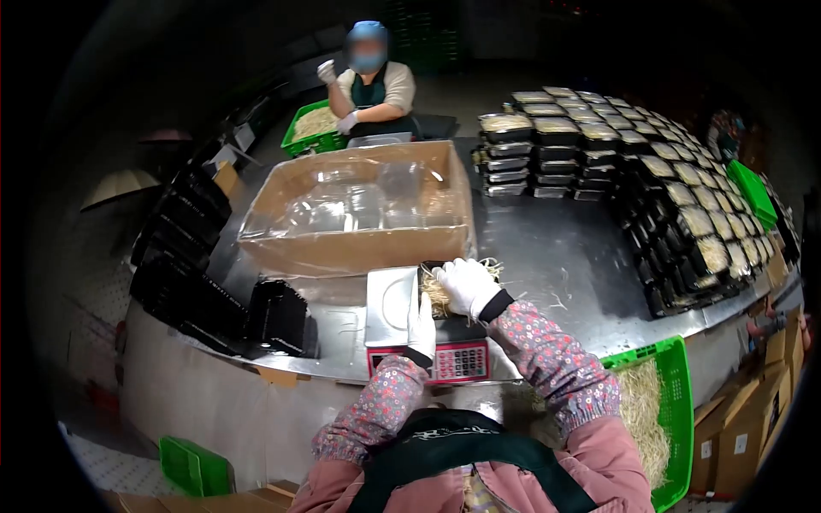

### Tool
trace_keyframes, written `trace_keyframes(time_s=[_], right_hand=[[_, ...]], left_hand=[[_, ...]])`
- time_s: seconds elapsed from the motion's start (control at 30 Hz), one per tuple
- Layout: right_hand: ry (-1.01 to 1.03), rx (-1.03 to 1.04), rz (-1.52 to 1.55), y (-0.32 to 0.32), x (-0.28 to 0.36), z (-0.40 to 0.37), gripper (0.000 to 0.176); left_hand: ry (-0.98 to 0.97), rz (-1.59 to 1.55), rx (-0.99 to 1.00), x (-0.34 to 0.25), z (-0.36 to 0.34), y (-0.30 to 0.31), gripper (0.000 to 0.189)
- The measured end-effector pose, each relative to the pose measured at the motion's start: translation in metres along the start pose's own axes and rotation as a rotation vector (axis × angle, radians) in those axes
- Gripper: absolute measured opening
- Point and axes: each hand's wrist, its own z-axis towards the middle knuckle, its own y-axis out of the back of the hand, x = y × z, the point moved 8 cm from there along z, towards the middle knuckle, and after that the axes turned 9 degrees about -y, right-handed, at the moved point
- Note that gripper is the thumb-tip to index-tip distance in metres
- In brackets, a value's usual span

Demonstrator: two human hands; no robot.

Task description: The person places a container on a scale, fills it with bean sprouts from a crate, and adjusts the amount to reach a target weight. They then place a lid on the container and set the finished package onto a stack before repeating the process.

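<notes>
A digital scale with a red-framed keypad stands at the table's front edge. On its right half sits a black plastic tray with pale, thin bean sprouts in it. My white-gloved left hand is stretched out straight along the tray's left side, its fingers lying flat. From the right, my gloved right hand curls its fingers round sprouts over the tray, with strands sticking out past the knuckles. Both hands hide much of the tray.
Behind the scale lies a cardboard box of clear plastic lids. Black empty trays are stacked left; filled packs are piled right. A green crate of sprouts stands by my right side. Across the table sits a co-worker.
</notes>
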Motion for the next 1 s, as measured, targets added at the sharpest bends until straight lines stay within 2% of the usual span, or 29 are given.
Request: trace_keyframes(time_s=[0.03, 0.13, 0.17, 0.2, 0.27, 0.3, 0.33, 0.37, 0.4, 0.47, 0.53, 0.57, 0.6, 0.67, 0.7, 0.8, 0.83, 0.87, 0.93, 1.0], right_hand=[[0.033, 0.028, 0.007, -0.009, 0.015, 0.017, 0.025], [0.104, 0.1, 0.016, -0.066, 0.036, 0.047, 0.029], [0.12, 0.139, 0.022, -0.089, 0.039, 0.051, 0.036], [0.118, 0.185, 0.028, -0.095, 0.044, 0.051, 0.048], [0.081, 0.13, 0.042, -0.104, 0.047, 0.053, 0.052], [0.023, 0.173, 0.08, -0.122, 0.042, 0.053, 0.057], [-0.039, 0.209, 0.119, -0.139, 0.037, 0.055, 0.061], [-0.017, 0.148, 0.171, -0.144, 0.034, 0.052, 0.068], [-0.046, 0.195, 0.141, -0.141, 0.034, 0.053, 0.069], [-0.059, 0.298, 0.215, -0.134, 0.029, 0.049, 0.073], [0.001, 0.183, 0.544, -0.129, 0.019, 0.047, 0.079], [0.012, 0.225, 0.632, -0.134, 0.01, 0.045, 0.087], [0.035, 0.183, 0.732, -0.122, 0.004, 0.041, 0.092], [0.045, 0.215, 0.65, -0.098, -0.006, 0.033, 0.095], [0.067, 0.261, 0.564, -0.093, -0.008, 0.028, 0.087], [0.12, 0.124, 0.614, -0.107, 0.006, 0.019, 0.079], [0.077, 0.153, 0.573, -0.107, 0.013, 0.02, 0.07], [0.05, 0.172, 0.502, -0.104, 0.015, 0.023, 0.069], [-0.007, 0.377, 0.374, -0.109, 0.015, 0.031, 0.074], [0.036, 0.311, 0.428, -0.111, 0.004, 0.029, 0.08]], left_hand=[[-0.283, 0.676, 0.173, 0.016, 0.004, 0.028, 0.042], [-0.034, 0.812, 0.114, 0.032, 0.029, 0.081, 0.05], [0.051, 0.849, 0.104, 0.037, 0.037, 0.09, 0.053], [-0.092, 0.85, 0.122, 0.015, 0.046, 0.082, 0.054], [-0.367, 0.836, 0.158, -0.043, 0.052, 0.057, 0.056], [-0.357, 0.763, 0.253, -0.039, 0.054, 0.047, 0.058], [-0.365, 1.004, 0.399, -0.022, 0.058, 0.04, 0.057], [-0.368, 1.103, 0.45, -0.011, 0.059, 0.04, 0.057], [-0.375, 1.202, 0.496, -0.009, 0.06, 0.035, 0.057], [-0.435, 1.257, 0.507, -0.012, 0.059, 0.029, 0.056], [-0.44, 1.279, 0.519, -0.017, 0.055, 0.029, 0.055], [-0.425, 1.268, 0.526, -0.018, 0.056, 0.029, 0.055], [-0.41, 1.255, 0.53, -0.018, 0.057, 0.029, 0.055], [-0.411, 1.227, 0.491, -0.015, 0.058, 0.031, 0.054], [-0.412, 1.21, 0.468, -0.02, 0.058, 0.03, 0.054], [-0.411, 1.156, 0.416, -0.029, 0.054, 0.024, 0.054], [-0.432, 1.153, 0.419, -0.03, 0.054, 0.023, 0.054], [-0.451, 1.151, 0.419, -0.032, 0.053, 0.023, 0.053], [-0.458, 1.202, 0.443, -0.028, 0.051, 0.021, 0.049], [-0.437, 1.274, 0.493, -0.023, 0.051, 0.018, 0.047]])
